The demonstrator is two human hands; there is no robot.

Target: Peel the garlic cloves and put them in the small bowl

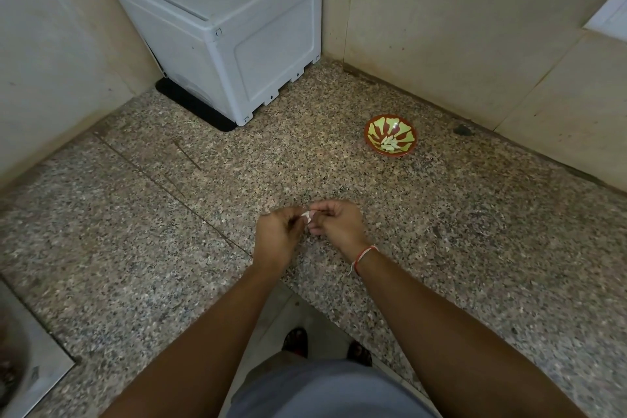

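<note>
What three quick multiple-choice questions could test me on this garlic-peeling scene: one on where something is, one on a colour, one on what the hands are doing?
1. Where does the small bowl stand?
A. On the speckled counter, ahead and right of the hands
B. On top of the white box
C. In the sink

2. What colour is the bowl's rim?
A. Blue
B. Red-orange
C. Black

3. What are the hands doing?
A. Both lie flat on the counter
B. One reaches into the bowl
C. The left hand and right hand pinch a garlic clove between them

Answers: 1 A, the bowl sits on the counter near the right wall. 2 B, a red-orange rim rings the yellow-green inside. 3 C, the fingertips meet on the pale clove.
</note>
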